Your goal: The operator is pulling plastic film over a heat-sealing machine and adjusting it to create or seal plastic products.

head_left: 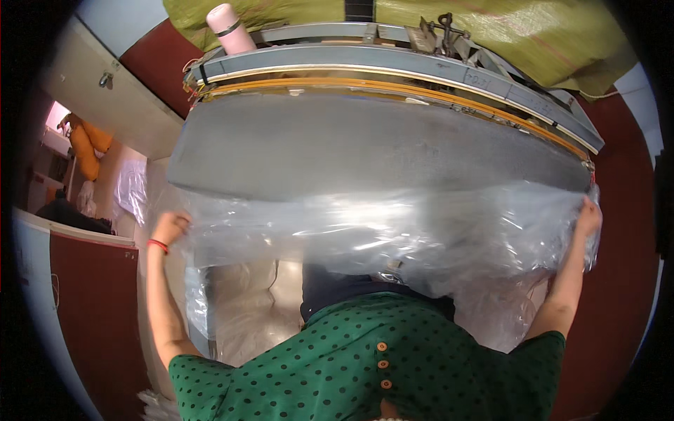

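Note:
A wide sheet of clear plastic film (393, 221) stretches between my two hands, along the near edge of a grey machine bed (351, 140). My left hand (172, 228), with a red band at the wrist, is closed on the film's left end. At the far right my right hand (588, 216) grips the other end, beside the bed's right corner. The film is wrinkled and shiny, and its lower edge hangs in front of my body. Behind the bed runs a long metal bar (393, 59) with an orange strip (393, 85) below it.
A pink bottle (232, 29) stands behind the bar at the left. A metal clamp (446, 35) sits at the back right, before yellow-green woven sacks (505, 42). More clear film (246, 309) lies below, near my body. A door (105, 84) stands at the left.

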A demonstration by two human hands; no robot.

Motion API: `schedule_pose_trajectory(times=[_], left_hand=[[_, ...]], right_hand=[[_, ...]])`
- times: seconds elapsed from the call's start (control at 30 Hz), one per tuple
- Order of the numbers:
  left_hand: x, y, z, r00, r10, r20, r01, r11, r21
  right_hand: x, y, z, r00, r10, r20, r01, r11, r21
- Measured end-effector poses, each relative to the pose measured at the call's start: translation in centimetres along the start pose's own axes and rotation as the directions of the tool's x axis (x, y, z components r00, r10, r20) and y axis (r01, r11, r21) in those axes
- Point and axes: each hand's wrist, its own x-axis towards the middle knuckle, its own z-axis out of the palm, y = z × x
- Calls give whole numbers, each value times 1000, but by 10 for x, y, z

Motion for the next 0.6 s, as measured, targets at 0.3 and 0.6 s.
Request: schedule_pose_trajectory(times=[0.3, 0.6], left_hand=[[84, 196, -89, -27, 322, -946, -139, 936, 323], [245, 24, 12, 793, 275, -544, -216, 961, 171]], right_hand=[[2, 30, -73, 920, 374, -116, -391, 896, -212], [19, 10, -20, 858, 514, -2, -485, 809, -331]])
